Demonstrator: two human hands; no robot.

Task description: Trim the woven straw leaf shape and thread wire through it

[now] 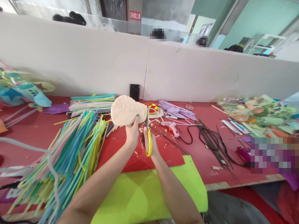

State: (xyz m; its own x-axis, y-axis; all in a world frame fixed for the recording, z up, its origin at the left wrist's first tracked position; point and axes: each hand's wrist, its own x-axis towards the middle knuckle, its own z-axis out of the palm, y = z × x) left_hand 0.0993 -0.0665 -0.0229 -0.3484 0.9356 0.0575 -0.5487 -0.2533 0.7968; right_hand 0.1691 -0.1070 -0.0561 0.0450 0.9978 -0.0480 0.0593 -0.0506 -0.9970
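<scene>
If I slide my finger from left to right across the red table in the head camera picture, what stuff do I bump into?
Pile of colourful strips → left hand holding woven beige piece → right hand with yellow scissors → glue gun → black wires → heap of pastel craft bits.

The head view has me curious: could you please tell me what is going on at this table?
A person holds a cream woven piece up in the left hand and yellow scissors in the right hand, blades upright beside the piece's edge. Small offcuts lie on the red table below. A heap of coloured strips lies to the left, a glue gun to the right.
</scene>
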